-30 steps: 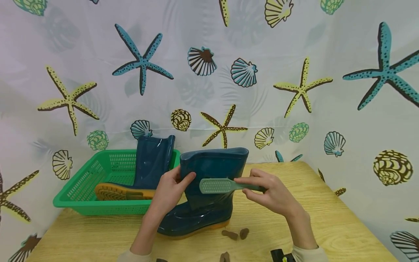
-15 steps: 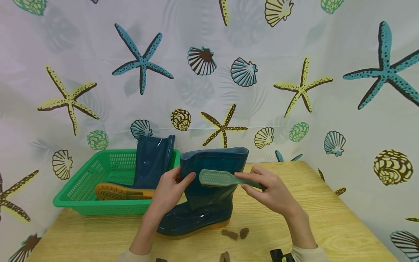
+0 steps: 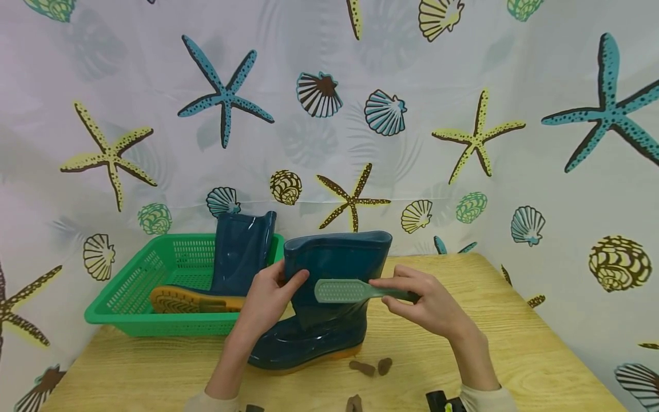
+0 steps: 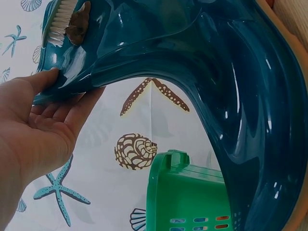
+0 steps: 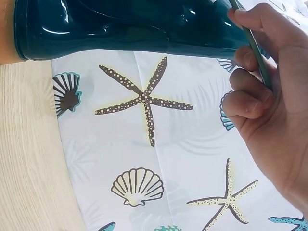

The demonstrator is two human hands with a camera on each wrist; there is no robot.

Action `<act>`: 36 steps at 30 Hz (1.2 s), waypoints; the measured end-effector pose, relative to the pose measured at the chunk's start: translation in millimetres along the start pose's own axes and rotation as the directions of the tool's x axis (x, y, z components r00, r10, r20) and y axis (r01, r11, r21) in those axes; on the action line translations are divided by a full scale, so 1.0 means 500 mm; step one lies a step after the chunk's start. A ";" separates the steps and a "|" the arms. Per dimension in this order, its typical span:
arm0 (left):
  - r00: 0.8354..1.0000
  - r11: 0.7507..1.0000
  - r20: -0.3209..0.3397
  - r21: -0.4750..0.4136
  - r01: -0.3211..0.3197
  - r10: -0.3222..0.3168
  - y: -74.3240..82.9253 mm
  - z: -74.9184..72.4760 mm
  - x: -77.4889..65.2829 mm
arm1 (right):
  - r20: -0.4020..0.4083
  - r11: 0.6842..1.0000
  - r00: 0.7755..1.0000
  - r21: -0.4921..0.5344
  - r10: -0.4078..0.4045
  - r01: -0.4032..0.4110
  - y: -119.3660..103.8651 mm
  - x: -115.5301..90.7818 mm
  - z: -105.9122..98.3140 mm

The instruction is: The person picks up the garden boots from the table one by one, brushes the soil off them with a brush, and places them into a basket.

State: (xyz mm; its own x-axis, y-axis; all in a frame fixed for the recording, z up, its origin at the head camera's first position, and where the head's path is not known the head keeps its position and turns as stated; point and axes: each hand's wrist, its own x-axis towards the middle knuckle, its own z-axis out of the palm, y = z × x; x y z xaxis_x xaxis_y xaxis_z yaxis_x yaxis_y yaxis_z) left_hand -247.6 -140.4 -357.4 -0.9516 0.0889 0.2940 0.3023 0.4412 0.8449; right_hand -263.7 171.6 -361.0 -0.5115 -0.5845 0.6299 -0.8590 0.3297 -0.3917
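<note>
A glossy dark blue rubber boot (image 3: pixel 314 340) with a tan sole stands upright on the table, toe to the left. My left hand (image 3: pixel 270 292) grips the shaft near its top, thumb on the near face and fingers behind. My right hand (image 3: pixel 424 297) holds a green scrub brush (image 3: pixel 341 290) by its handle, the brush lying across the shaft with its white bristles against the rubber. Right at the bristles, a brown clump (image 4: pixel 78 24) clings to the boot in the left wrist view. From the head view the brush back hides that clump.
Behind and to the left stands a green perforated basket (image 3: pixel 170 328) with a second blue boot (image 3: pixel 239 252) in it. Several brown pieces (image 3: pixel 362 368) lie on the wooden table (image 3: pixel 494 320) near the boot's heel. A patterned curtain (image 3: pixel 329 143) closes off the back and sides.
The brush moved up the shaft by half a second ago, showing a bit of brown under it, and is now back down. The left hand and the boot have stayed in place.
</note>
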 end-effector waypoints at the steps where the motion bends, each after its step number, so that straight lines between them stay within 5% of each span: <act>1: 1.000 1.000 -0.001 -0.002 0.000 0.000 0.000 0.000 0.000 | 0.004 1.000 1.000 0.007 0.001 -0.001 0.000 -0.001 -0.001; 13: 1.000 1.000 0.000 0.017 0.011 -0.011 0.004 -0.001 -0.001 | -0.096 0.998 0.995 0.056 0.005 0.000 -0.008 0.001 -0.007; 22: 1.000 1.000 0.004 0.004 0.005 -0.005 0.003 -0.001 -0.001 | -0.026 0.999 0.999 -0.014 0.030 -0.030 -0.006 0.005 0.001; 36: 1.000 1.000 -0.006 -0.008 0.002 -0.002 0.002 0.000 0.000 | 0.015 0.999 0.999 0.012 0.049 -0.049 -0.005 -0.001 0.002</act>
State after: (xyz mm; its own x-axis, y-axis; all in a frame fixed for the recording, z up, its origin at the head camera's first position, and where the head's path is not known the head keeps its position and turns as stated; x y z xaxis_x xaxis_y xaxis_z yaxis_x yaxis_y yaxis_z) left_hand -247.3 -140.0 -356.4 -0.9520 0.0831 0.2948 0.3008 0.4347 0.8489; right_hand -261.5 170.4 -360.9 -0.5529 -0.5783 0.5999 -0.8323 0.3492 -0.4305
